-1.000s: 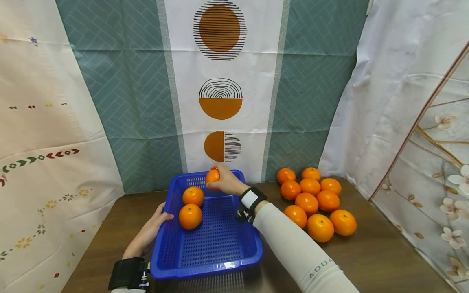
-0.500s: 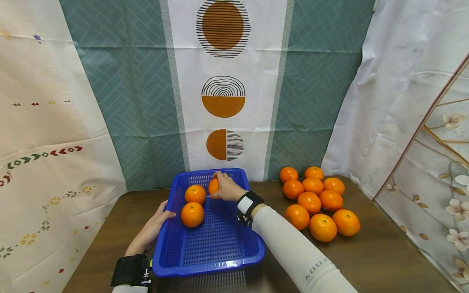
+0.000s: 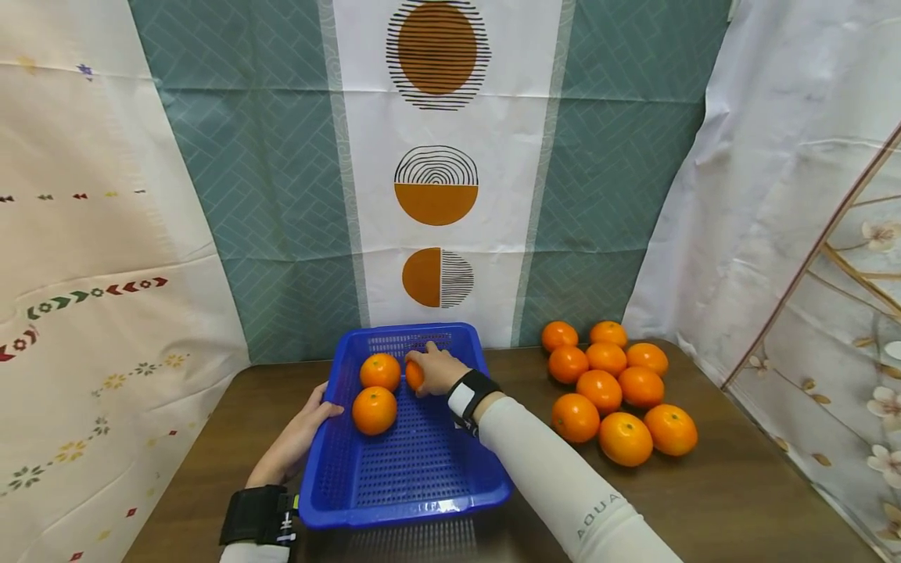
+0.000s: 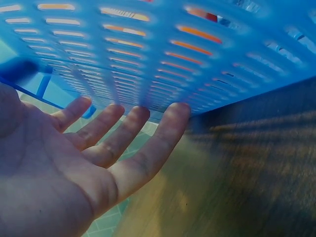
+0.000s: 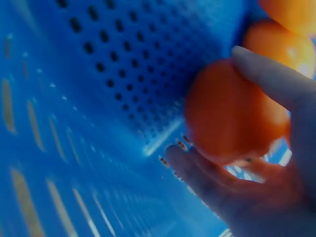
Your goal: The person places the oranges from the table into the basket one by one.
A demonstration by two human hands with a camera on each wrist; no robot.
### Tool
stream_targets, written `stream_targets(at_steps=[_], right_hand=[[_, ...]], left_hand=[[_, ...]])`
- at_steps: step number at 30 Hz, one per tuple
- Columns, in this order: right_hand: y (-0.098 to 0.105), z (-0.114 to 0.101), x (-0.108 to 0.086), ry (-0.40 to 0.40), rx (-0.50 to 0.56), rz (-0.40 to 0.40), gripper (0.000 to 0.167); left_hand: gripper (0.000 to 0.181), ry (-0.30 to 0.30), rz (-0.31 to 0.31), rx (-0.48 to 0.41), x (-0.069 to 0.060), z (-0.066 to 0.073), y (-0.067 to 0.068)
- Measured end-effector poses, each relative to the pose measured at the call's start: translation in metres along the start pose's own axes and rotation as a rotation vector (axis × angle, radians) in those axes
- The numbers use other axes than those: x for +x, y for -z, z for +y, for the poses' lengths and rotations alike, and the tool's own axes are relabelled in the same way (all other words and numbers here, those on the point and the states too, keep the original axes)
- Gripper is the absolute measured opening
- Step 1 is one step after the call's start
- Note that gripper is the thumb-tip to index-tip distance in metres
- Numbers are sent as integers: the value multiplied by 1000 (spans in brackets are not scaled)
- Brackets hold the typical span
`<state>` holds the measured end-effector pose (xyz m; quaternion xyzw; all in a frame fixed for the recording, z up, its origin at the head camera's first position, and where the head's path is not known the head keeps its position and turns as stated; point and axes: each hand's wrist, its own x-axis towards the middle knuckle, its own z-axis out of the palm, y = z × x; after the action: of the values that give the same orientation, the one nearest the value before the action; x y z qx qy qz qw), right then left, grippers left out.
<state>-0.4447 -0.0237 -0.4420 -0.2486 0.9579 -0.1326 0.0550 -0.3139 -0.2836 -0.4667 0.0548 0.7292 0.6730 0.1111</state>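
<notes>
A blue perforated plastic basket (image 3: 404, 512) stands on the wooden table. At its left side, my left hand (image 3: 299, 438) holds the rim, thumb over the edge; in the left wrist view its fingers (image 4: 133, 153) reach along the outer slotted wall. Inside the far part of the basket, my right hand (image 3: 438, 369) grips an orange (image 5: 229, 116) between thumb and fingers. The hand partly hides this orange in the head view. Two more oranges, a farther one (image 3: 380, 372) and a nearer one (image 3: 375, 410), sit along the basket's left side.
Several oranges (image 3: 600, 391) lie in a group on the table (image 3: 746, 485), right of the basket and my right forearm. A patterned cloth (image 3: 281, 305) hangs behind the table, with light fabric on both sides.
My right hand has lowered the orange into the basket, beside the two others. The left hand stays at the rim. The whole head view has shifted slightly.
</notes>
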Motion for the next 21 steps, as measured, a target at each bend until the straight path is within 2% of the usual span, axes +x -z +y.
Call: stream_targets(at_steps=[6, 13, 21], right_hand=[[-5, -6, 1, -4, -46, 38, 84], [-1, -12, -5, -5, -42, 53, 75], [-3, -13, -6, -6, -58, 86, 79]], left_hand=[[67, -1, 2, -3, 2, 0, -1], [66, -1, 10, 2, 1, -1, 1], [66, 6, 10, 4, 0, 0, 0]])
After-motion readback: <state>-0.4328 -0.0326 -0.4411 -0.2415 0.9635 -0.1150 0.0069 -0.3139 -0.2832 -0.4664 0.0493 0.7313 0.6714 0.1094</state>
